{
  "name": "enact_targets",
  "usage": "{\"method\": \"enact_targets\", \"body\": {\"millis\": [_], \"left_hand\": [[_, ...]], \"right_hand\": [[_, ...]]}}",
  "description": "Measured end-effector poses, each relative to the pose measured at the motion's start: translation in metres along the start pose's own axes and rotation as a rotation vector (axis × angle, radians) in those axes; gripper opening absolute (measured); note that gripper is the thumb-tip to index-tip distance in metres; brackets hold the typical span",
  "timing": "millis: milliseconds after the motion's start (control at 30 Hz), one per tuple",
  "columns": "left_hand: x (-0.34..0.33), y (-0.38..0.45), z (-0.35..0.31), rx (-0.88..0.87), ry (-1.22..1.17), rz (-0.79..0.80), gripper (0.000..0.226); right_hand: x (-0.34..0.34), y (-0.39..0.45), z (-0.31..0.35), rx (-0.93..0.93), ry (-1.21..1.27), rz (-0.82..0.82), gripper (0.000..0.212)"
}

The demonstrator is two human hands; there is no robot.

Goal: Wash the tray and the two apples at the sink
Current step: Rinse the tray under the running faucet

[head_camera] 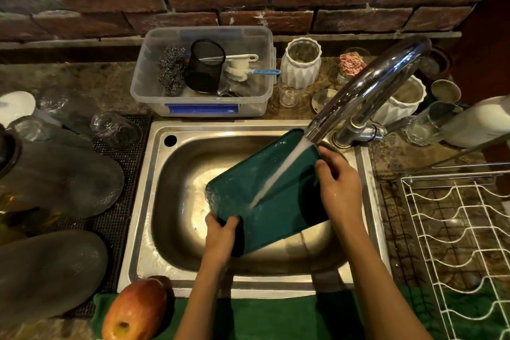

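Tray (pixel 265 201), dark green, sits tilted over the steel sink (pixel 154 201), and water from the chrome faucet (pixel 367 85) streams straight down onto its face. Left hand (pixel 220 234) has its grip closed on the tray's near corner, thumb on top and fingers curled around the edge. Right hand (pixel 338 182) takes the tray's far right edge just below the faucet spout, its grip wrapped over the rim. Both forearms reach in over the sink's front lip. One apple (pixel 135 312), red and yellow, rests on a green cloth (pixel 276 317) just in front of the sink's left front corner; only one apple can be seen. Behind the sink, on the tabletop, stands a clear plastic tub (pixel 204 72) holding steel scourers, a black mesh cup and brushes. Right of the sink lies a white wire rack (pixel 455 243). Left of the sink, upturned glasses (pixel 113 127) sit on a dark mat.
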State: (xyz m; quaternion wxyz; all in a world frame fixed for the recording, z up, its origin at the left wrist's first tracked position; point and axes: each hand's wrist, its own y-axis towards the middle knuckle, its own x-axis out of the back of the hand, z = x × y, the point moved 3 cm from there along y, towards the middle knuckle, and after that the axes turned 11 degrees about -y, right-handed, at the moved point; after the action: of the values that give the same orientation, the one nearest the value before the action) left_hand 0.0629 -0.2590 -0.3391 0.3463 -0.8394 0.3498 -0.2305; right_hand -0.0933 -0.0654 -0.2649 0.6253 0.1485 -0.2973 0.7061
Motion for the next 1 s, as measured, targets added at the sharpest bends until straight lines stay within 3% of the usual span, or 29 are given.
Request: {"method": "enact_targets", "body": {"millis": [200,333,567,733,1000], "left_hand": [[0.01,0.009,0.001,-0.12,-0.176,-0.065,0.045],[0.017,0.027,-0.003,-0.166,-0.186,-0.122,0.042],[0.016,0.06,0.009,-0.071,-0.109,-0.144,0.037],[0.016,0.079,0.016,-0.035,-0.03,-0.145,0.039],[0.016,0.097,0.027,0.005,-0.005,-0.09,0.037]], "right_hand": [[-0.005,-0.015,-0.034,-0.035,0.271,-0.017,0.041],[-0.025,-0.014,-0.066,-0.227,0.329,0.063,0.044],[-0.061,-0.008,-0.104,-0.566,0.446,0.237,0.035],[-0.076,-0.003,-0.111,-0.593,0.468,0.29,0.036],[-0.093,0.008,-0.128,-0.636,0.461,0.246,0.036]]}}
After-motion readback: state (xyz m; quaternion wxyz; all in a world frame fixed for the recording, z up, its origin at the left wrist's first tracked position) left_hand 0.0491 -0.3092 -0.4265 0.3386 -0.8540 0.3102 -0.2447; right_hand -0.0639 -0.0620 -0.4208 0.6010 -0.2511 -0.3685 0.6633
